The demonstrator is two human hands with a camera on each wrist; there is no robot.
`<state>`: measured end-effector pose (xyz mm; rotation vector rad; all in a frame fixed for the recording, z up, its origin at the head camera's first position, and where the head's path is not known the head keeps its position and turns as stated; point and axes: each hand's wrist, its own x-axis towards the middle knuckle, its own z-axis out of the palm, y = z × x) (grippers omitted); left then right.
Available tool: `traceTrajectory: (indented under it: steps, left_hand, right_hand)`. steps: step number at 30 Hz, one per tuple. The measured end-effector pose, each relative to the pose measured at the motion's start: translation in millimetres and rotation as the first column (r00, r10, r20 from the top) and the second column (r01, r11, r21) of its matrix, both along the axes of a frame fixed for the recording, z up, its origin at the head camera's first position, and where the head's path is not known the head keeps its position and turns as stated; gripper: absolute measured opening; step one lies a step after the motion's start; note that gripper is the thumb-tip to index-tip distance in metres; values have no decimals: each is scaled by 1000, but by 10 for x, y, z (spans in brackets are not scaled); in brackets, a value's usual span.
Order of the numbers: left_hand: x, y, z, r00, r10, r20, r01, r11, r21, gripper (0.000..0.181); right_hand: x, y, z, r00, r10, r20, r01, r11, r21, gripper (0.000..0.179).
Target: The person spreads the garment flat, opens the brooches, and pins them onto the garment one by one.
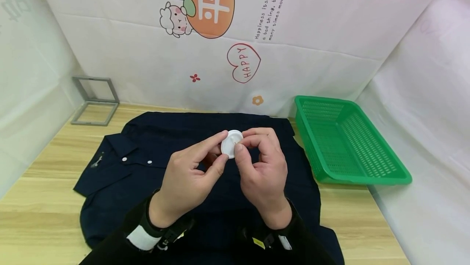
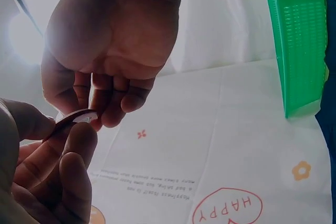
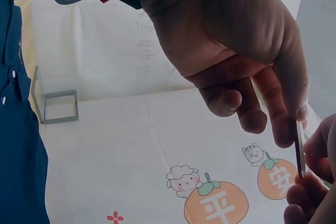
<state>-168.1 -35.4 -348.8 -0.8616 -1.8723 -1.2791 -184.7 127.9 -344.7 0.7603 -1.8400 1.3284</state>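
Note:
A small round white disc (image 1: 229, 149) with a raised rim is held up over the dark navy shirt (image 1: 220, 199). My left hand (image 1: 191, 175) grips its left edge between thumb and fingers. From the other side my right hand (image 1: 264, 167) pinches at it, thumb tip on the face and curled fingers at the right rim. A tiny thin speck shows by that thumb; I cannot tell what it is. The disc (image 3: 300, 150) appears edge-on in the right wrist view. Below, the collared shirt with white buttons lies spread on the table.
A green perforated basket (image 1: 323, 171) stands at the right. A grey folding frame (image 1: 89, 123) sits at the back left. The pale wooden table (image 1: 36, 212) meets a white printed cloth (image 1: 147, 65) behind, with more white cloth at both sides.

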Motion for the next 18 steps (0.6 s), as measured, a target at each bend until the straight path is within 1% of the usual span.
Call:
traceTrajectory:
  steps: [4, 7, 9, 10, 11, 12, 13, 14, 15, 16, 17, 18]
  left_hand:
    - [-16, 6, -17, 1000, -3, 0, 3, 1000, 8, 37]
    - [-28, -3, -15, 1000, -10, 6, 10, 1000, 21, 38]
    - [-33, -19, -10, 999, -25, 23, 24, 999, 39, 38]
    - [-35, -31, -9, 999, -36, 40, 34, 998, 53, 39]
    - [-35, -43, -5, 996, -60, 67, 55, 996, 75, 39]
    - [-33, -58, 0, 989, -103, 109, 92, 990, 104, 39]
    - [-32, -75, 9, 973, -164, 162, 140, 979, 147, 39]
    - [-29, -94, 20, 947, -233, 222, 190, 962, 197, 38]
    - [-24, -112, 33, 909, -304, 285, 234, 939, 253, 37]
    - [-18, -127, 48, 861, -372, 346, 267, 911, 316, 36]
    - [-11, -140, 63, 810, -433, 395, 289, 881, 374, 36]
    - [-6, -151, 76, 768, -476, 429, 299, 859, 416, 35]
  right_hand:
    - [-17, -14, -20, 1000, -6, -26, 6, 1000, 2, 9]
    - [-20, -20, -29, 1000, 11, -14, -11, 1000, 8, 9]
    - [-15, -23, -28, 997, 72, 2, -72, 997, -10, 8]
    - [-13, -23, -26, 993, 115, 7, -115, 993, -27, 6]
    - [-9, -24, -23, 986, 165, 12, -165, 985, -50, 7]
    - [-5, -23, -19, 976, 218, 15, -216, 974, -72, 12]
    - [-3, -23, -13, 964, 266, 13, -264, 960, -90, 17]
    - [-1, -24, -5, 951, 308, 10, -306, 947, -103, 21]
    - [0, -24, 1, 942, 335, 4, -332, 937, -106, 25]
    - [-2, -25, 6, 937, 350, 2, -348, 932, -105, 28]
    - [-5, -26, 13, 936, 351, 0, -349, 932, -97, 29]
    - [-10, -27, 19, 940, 340, -3, -339, 937, -83, 30]
